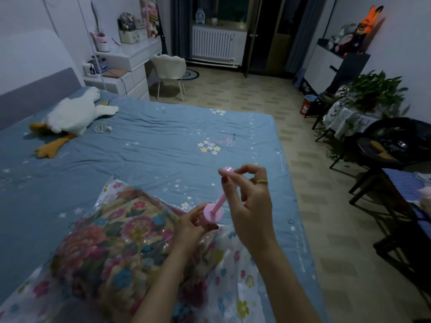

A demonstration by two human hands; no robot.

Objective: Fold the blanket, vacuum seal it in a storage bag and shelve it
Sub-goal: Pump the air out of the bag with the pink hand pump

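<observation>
A blue star-printed bedsheet (151, 145) filled the frame's centre. The left hand (190, 223) gripped the pink plastic hand pump's barrel (211, 215); the right hand (250, 206) pinched its plunger handle (227, 170) above the clear flower-printed storage bag (116, 252).

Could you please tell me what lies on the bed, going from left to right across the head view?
Plush goose → bagged floral blanket → left hand on the pink pump's barrel → right hand pinching the pump's handle.
</observation>
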